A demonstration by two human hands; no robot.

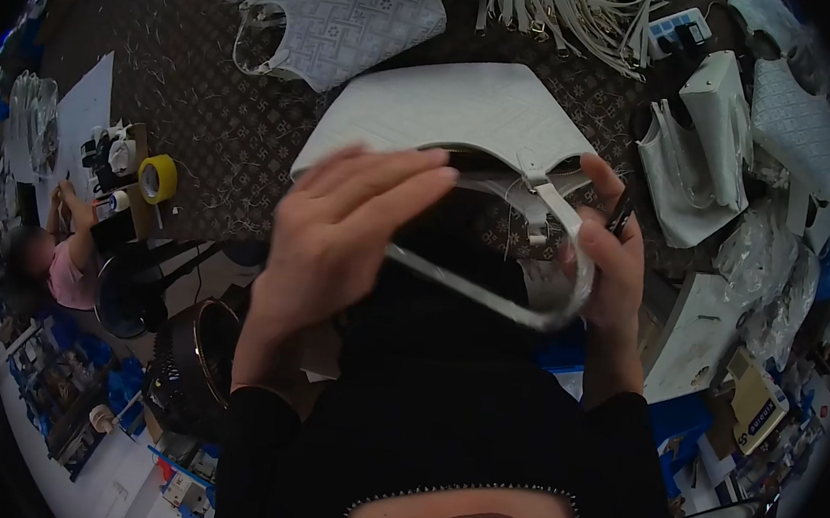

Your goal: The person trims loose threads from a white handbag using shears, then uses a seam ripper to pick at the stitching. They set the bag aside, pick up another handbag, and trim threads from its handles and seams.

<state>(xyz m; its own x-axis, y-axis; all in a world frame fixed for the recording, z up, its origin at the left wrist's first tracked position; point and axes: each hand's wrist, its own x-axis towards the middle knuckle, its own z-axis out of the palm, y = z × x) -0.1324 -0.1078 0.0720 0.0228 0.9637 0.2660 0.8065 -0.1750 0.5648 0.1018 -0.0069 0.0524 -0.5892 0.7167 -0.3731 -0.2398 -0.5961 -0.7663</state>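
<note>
A white handbag (448, 104) lies on the patterned table, its opening towards me. Its handle (490, 303), a white strap in clear wrapping, loops down over my lap. My left hand (340, 218), a little blurred, has its fingers stretched out flat over the near left edge of the bag. Beside the metal-fitted strap end (538, 183), my right hand (612, 242) is closed with the thumb against the handle. A slim black tool (621, 218) is tucked in that same hand; its lower part is hidden by the fingers. Loose thread hangs by the strap end.
More white bags lie at the back (366, 33) and right (684, 174). Straps with buckles (555, 15) are heaped at the far edge. Yellow tape (157, 179) stands left, near a person in pink (73, 274). A fan (200, 349) is at lower left.
</note>
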